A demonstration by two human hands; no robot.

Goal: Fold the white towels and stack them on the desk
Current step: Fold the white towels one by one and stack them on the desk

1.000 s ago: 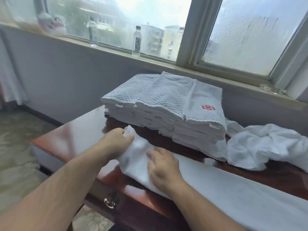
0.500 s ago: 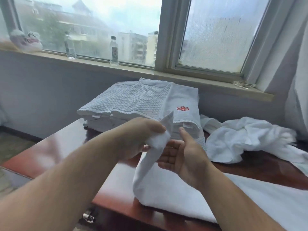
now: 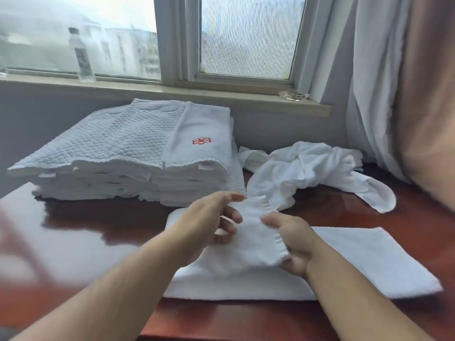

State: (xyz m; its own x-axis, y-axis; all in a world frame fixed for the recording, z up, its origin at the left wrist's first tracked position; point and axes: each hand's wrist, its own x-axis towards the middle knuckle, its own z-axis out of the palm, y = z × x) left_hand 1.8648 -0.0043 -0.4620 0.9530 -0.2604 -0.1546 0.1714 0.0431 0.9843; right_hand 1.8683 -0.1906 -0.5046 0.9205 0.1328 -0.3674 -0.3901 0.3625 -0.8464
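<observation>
A long white towel (image 3: 357,262) lies flat on the red-brown desk (image 3: 73,232) in front of me. Its left end is lifted and doubled over towards the right. My left hand (image 3: 209,217) pinches the far corner of that end between thumb and fingers. My right hand (image 3: 293,242) pinches the near hemmed edge, thumb on top. Behind my hands sits a tall stack of folded white towels (image 3: 123,148); the top one carries a red flower mark.
A crumpled heap of white towels (image 3: 307,168) lies at the desk's back right. A curtain (image 3: 398,94) hangs at the right. On the window sill stand a water bottle (image 3: 82,57) and a glass dish (image 3: 294,96).
Both hands lifted the towel's left end off the desk and carried it rightward over the rest of the towel. The right hand went from flat on the towel to pinching its edge.
</observation>
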